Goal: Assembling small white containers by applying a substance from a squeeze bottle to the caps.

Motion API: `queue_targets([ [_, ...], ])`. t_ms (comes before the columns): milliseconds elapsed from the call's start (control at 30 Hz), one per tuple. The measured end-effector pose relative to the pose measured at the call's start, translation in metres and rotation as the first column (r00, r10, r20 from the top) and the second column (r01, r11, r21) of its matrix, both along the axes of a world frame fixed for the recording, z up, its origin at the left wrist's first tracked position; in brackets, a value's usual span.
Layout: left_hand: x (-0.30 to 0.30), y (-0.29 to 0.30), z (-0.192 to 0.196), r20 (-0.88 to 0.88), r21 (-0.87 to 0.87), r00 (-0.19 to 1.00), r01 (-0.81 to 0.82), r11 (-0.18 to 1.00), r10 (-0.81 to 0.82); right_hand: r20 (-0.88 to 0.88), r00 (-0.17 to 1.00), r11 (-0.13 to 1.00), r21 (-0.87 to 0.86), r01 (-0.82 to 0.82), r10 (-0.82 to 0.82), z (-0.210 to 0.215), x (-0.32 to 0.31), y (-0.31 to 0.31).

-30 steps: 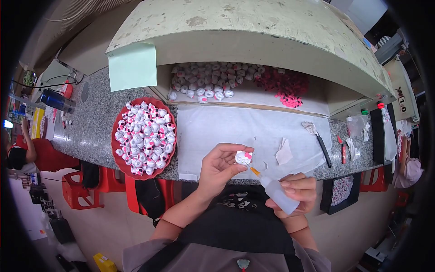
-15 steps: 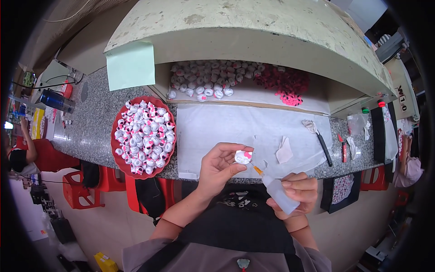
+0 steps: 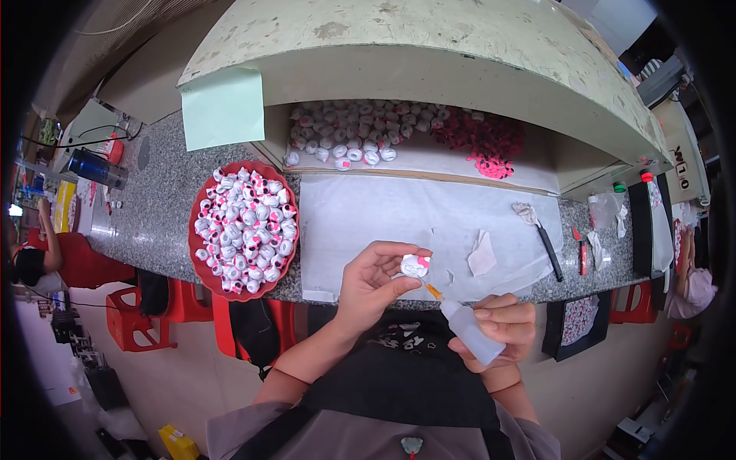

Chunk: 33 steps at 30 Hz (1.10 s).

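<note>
Between the thumb and fingers of my left hand (image 3: 372, 280) is a small white cat-head figurine (image 3: 415, 265) with a pink bow. My right hand (image 3: 502, 330) is wrapped round a translucent squeeze bottle (image 3: 469, 331). The bottle's orange needle tip (image 3: 435, 292) points at the figurine's lower edge; whether it touches cannot be made out. Both hands are above the near edge of a white paper sheet (image 3: 360, 222). To the left stands a red scalloped bowl (image 3: 201, 270) heaped with white and pink figurines (image 3: 249, 230).
Under a worn shelf (image 3: 429, 61) lie rows of white pieces (image 3: 353, 134) and a pile of pink bows (image 3: 491, 162). A black-handled brush (image 3: 549, 253) and a paper scrap (image 3: 481, 254) lie right. Farther right are a red tube (image 3: 583, 258) and a clear bottle (image 3: 602, 208). Another person (image 3: 38, 253) sits far left.
The figurine has tilted slightly in my left fingers. The bottle has shifted a little to the left, bringing its needle tip beneath the figurine's lower edge.
</note>
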<state>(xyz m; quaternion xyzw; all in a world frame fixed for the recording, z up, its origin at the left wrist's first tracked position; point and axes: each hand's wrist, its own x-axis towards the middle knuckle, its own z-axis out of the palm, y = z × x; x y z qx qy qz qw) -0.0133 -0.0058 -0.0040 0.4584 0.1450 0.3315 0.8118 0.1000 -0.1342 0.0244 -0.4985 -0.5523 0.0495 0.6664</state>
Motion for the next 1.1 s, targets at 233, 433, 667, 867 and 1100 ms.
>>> queue_targets([
  [233,0.0,-0.001,-0.002,0.015,0.089,1.0,-0.025,0.996,0.023,0.073,0.997,0.998,-0.046,0.032,-0.028,0.003,0.0,0.004],
  [433,-0.001,-0.001,-0.002,-0.045,0.279,0.998,-0.029,0.96,0.043,0.05,0.999,1.0,-0.015,0.002,-0.001,-0.002,0.0,0.004],
  [667,-0.001,0.0,-0.003,-0.082,0.312,0.994,-0.039,0.949,0.068,0.038,0.999,1.0,0.002,-0.022,0.022,-0.001,0.0,0.004],
  [867,0.0,0.004,-0.006,-0.076,0.374,0.993,-0.059,0.926,0.094,0.088,0.995,0.994,-0.094,0.056,-0.048,0.003,0.004,0.007],
  [1100,-0.014,0.036,-0.012,-0.103,0.192,0.939,-0.306,0.932,0.329,-0.117,0.98,0.908,-0.408,0.099,-0.159,-0.026,0.064,0.027],
])
